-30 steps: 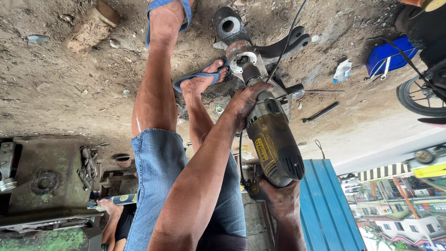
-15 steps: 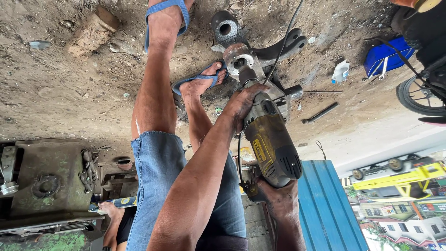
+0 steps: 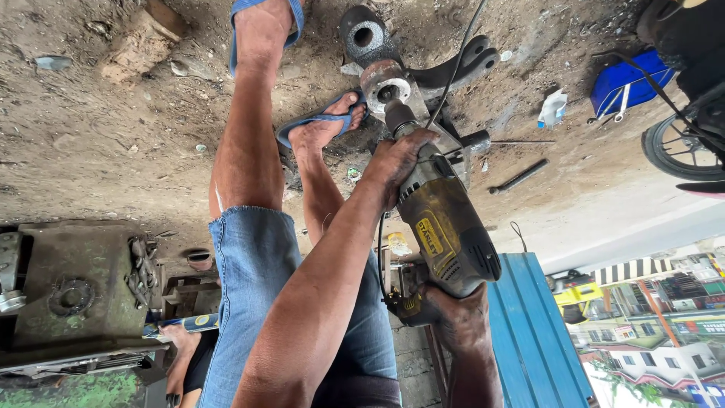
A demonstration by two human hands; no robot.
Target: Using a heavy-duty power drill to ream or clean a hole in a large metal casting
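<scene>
A head-worn camera looks down at a person working on a dirt workshop floor. Both hands hold a yellow and black corded power drill (image 3: 445,227). The left hand (image 3: 399,160) is wrapped tightly round the drill's front neck, just behind the chuck. The right hand (image 3: 453,321) is closed round the rear handle, near the camera. The drill's long axis runs from the near right hand away and slightly left to its far tip, which meets the bore of a rusty round metal hub (image 3: 387,85). That hub is part of a dark cast metal arm (image 3: 461,68) lying on the ground, so the workpiece sits straight beyond the left hand, which is the nearer of the two to it. A foot in a blue flip-flop (image 3: 321,125) rests just left of the hub, seemingly against the part; whether it presses on it cannot be told. The other leg, in cut-off denim shorts (image 3: 257,302), stands further left. A blue plastic container (image 3: 627,83) lies at far right.
</scene>
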